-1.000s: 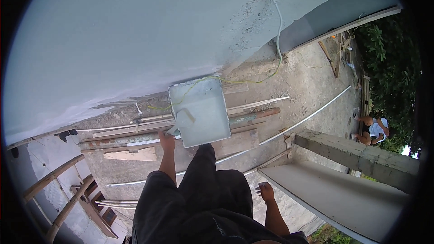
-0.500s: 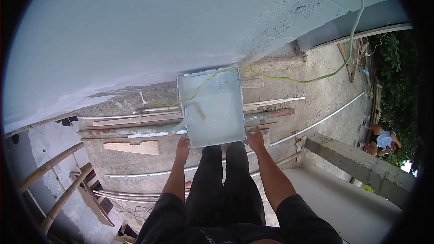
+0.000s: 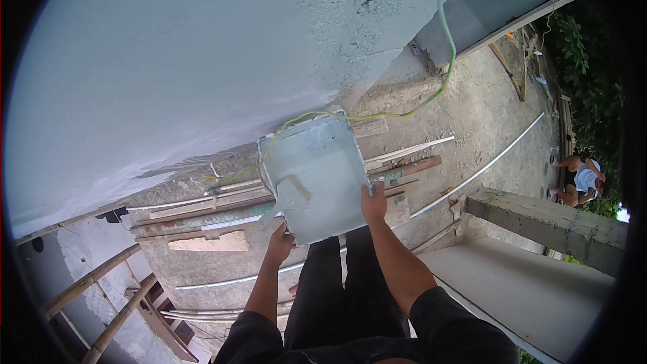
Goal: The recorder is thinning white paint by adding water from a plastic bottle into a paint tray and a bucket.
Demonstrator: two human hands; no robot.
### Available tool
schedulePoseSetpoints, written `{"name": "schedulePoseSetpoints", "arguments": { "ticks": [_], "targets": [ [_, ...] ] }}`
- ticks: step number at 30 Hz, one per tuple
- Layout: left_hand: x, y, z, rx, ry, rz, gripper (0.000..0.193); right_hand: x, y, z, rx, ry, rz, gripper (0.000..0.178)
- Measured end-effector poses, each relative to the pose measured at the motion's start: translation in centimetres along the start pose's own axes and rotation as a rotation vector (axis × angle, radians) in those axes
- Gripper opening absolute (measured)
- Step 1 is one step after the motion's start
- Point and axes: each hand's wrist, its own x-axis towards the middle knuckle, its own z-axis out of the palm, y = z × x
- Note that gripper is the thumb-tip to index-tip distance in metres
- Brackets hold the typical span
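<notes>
- Right hand (image 3: 374, 203), well clear of the tray (image 3: 333, 192) a second ago, has come in to its right edge.
- Tray sits in front of the legs, far edge near the wall (image 3: 168, 61); everything below placed from it.
- Right thumb shows at the tray's rim, hand closed on it; left hand (image 3: 280, 244) looks clamped at its near-left corner.
- Flat tool (image 3: 300, 190) on the tray's left part, pale piece poking past that edge. Yellow-green cable (image 3: 404, 114) runs across its far end.
- Step looks like a two-handed hold for shifting the tray; next move calls for even support, cable kept free.
- Fingers under the tray hidden; wet mix or bare base, can't tell. Pipe (image 3: 419, 166) partly covered by it.
</notes>
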Motion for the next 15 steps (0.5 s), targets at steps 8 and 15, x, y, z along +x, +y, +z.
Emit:
{"name": "schedulePoseSetpoints", "arguments": {
  "ticks": [8,15],
  "targets": [
    [-6.7,5.4,6.2,0.075,-0.229,0.026,0.049,-6.6,6.2,-12.2,0.263,0.186,0.037,0.038],
    [-7.7,12.1,16.0,0.164,-0.463,0.096,0.068,-9.9,8.9,-26.8,0.365,0.437,0.152,0.051]
  ]
}}
